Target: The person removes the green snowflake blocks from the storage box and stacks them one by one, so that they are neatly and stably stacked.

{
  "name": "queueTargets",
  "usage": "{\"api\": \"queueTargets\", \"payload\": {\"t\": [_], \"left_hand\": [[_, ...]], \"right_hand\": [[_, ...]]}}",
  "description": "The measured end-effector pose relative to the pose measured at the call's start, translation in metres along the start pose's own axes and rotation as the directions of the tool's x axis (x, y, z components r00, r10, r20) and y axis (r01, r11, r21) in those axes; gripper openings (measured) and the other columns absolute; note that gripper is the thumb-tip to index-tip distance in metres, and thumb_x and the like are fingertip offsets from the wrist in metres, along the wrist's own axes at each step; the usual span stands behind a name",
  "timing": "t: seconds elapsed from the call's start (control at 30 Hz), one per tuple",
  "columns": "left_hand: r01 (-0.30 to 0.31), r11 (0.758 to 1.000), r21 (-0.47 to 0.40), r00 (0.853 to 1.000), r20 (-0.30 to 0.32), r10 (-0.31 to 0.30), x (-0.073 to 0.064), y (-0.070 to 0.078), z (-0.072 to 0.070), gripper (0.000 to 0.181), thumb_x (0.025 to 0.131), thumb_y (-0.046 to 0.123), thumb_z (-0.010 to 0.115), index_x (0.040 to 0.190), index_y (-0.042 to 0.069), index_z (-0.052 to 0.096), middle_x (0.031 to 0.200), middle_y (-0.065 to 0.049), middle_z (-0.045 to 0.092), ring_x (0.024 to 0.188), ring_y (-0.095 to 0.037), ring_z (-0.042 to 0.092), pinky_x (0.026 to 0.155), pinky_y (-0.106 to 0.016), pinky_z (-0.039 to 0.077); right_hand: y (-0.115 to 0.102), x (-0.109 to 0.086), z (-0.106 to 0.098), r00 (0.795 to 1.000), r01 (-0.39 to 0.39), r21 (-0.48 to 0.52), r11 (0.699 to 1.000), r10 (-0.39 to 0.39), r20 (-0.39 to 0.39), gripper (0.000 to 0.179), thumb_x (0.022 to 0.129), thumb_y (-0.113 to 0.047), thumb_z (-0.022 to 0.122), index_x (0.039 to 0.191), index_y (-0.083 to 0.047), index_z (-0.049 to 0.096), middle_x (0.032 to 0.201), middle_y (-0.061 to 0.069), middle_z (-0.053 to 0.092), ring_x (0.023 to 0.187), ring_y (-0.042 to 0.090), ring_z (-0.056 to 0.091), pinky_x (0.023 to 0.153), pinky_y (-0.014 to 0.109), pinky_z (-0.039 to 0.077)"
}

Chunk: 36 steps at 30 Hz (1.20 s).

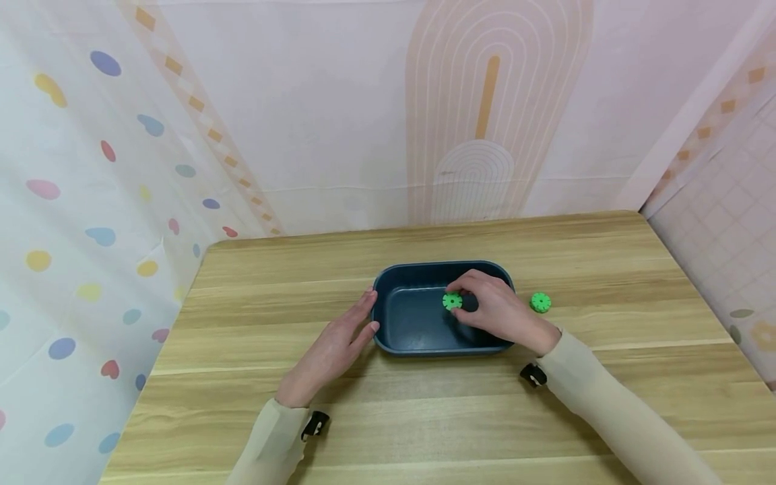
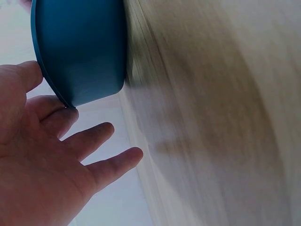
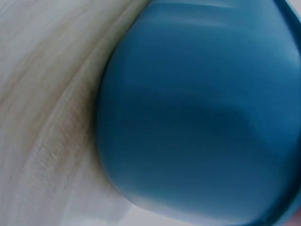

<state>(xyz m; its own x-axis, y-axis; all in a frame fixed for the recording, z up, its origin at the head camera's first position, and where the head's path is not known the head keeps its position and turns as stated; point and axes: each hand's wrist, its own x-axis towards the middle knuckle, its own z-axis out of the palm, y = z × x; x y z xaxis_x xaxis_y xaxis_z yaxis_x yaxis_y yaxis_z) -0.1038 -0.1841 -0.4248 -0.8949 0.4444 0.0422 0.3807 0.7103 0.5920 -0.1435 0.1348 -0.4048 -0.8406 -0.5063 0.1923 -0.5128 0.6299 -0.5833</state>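
A dark blue rectangular tub (image 1: 418, 323) with rounded corners stands on the table. Over its right half my right hand (image 1: 500, 310) pinches a green notched plastic disc (image 1: 452, 301) between thumb and fingers. My left hand (image 1: 330, 347) is at the tub's left end, its thumb and some fingertips touching the rim. The left wrist view shows the fingers of the left hand (image 2: 51, 141) spread and fairly straight, two of them off the tub (image 2: 80, 52). In the right wrist view, the tub's outer wall (image 3: 197, 117) hides nearly all of the right hand.
More green notched discs (image 1: 541, 302), apparently stacked, lie on the table to the right of the tub. The wood-grain table (image 1: 424, 417) reaches back to a patterned curtain (image 1: 339, 135). A black wrist strap piece (image 1: 533, 374) shows at the right sleeve.
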Motion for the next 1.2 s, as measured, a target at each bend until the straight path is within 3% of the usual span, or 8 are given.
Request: {"api": "queueTargets", "payload": {"t": [0.5,0.63,0.87,1.2], "left_hand": [[-0.001,1.000,-0.002,1.000,-0.001,0.001,0.001,-0.001,0.001,0.060,0.112,0.029,0.048,0.164,0.006,0.027,0.169,-0.013,0.024,0.154,-0.026,0.026,0.122,-0.049,0.029],[-0.006,1.000,-0.001,1.000,-0.006,0.006,0.001,-0.001,0.001,0.060,0.112,0.028,0.049,0.163,0.005,0.027,0.169,-0.014,0.025,0.154,-0.026,0.027,0.122,-0.049,0.029],[-0.005,1.000,-0.005,1.000,-0.009,0.005,0.000,-0.001,0.001,0.059,0.112,0.028,0.049,0.163,0.006,0.028,0.169,-0.014,0.025,0.154,-0.026,0.027,0.122,-0.050,0.029],[-0.009,1.000,-0.007,1.000,-0.011,0.009,0.000,-0.001,0.001,0.059,0.112,0.028,0.049,0.163,0.005,0.028,0.169,-0.014,0.025,0.153,-0.027,0.027,0.121,-0.050,0.030]], "right_hand": [[0.004,-0.016,-0.012,0.998,-0.020,0.068,0.997,0.025,-0.066,0.031,0.090,-0.010,0.080,0.120,-0.008,0.073,0.120,0.004,0.066,0.105,0.025,0.065,0.093,0.050,0.051],[0.006,-0.020,-0.015,0.996,-0.026,0.072,0.997,0.032,-0.088,0.031,0.090,-0.011,0.081,0.120,-0.008,0.072,0.119,0.004,0.066,0.105,0.024,0.065,0.091,0.047,0.055],[0.009,-0.027,-0.021,0.992,-0.034,0.105,0.994,0.046,-0.114,0.032,0.089,-0.009,0.080,0.120,-0.004,0.071,0.118,0.007,0.066,0.106,0.031,0.066,0.091,0.054,0.056],[0.015,-0.035,-0.029,0.986,-0.037,0.079,0.996,0.049,-0.161,0.032,0.090,-0.008,0.080,0.120,-0.003,0.071,0.116,0.009,0.067,0.105,0.032,0.066,0.090,0.054,0.056]]}}
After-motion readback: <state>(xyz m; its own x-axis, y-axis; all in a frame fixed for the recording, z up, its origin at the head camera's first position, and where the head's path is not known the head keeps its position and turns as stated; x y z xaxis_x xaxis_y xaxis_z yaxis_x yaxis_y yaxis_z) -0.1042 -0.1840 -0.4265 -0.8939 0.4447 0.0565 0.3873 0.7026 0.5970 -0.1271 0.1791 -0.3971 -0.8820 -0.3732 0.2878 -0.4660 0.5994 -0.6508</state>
